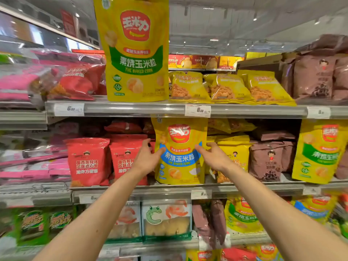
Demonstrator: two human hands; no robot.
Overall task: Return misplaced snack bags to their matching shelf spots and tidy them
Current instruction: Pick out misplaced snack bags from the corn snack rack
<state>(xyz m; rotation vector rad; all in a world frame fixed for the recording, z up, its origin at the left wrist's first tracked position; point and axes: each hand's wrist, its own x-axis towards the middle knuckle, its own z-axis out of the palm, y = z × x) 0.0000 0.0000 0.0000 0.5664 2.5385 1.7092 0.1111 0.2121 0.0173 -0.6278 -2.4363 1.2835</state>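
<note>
A yellow baked-corn bag with a blue band (pixel 179 153) stands upright on the middle shelf (pixel 169 189), between red bags (pixel 88 162) and small yellow bags (pixel 235 157). My left hand (pixel 148 157) holds its left edge, thumb on the front and fingers reaching behind. My right hand (pixel 212 157) holds its right edge the same way. A larger yellow baked-corn bag with a green band (pixel 135 53) stands on the upper shelf (pixel 150 109). Another green-band corn bag (pixel 320 151) stands at the right of the middle shelf.
Brown bags (pixel 267 159) sit right of the small yellow ones. The upper shelf carries red bags (pixel 79 81), yellow peanut bags (pixel 226 87) and brown bags (pixel 316 76). Pink packs (pixel 33 166) fill the left bay. The lower shelf holds green bags (pixel 33 225) and shrimp-cracker packs (pixel 165 219).
</note>
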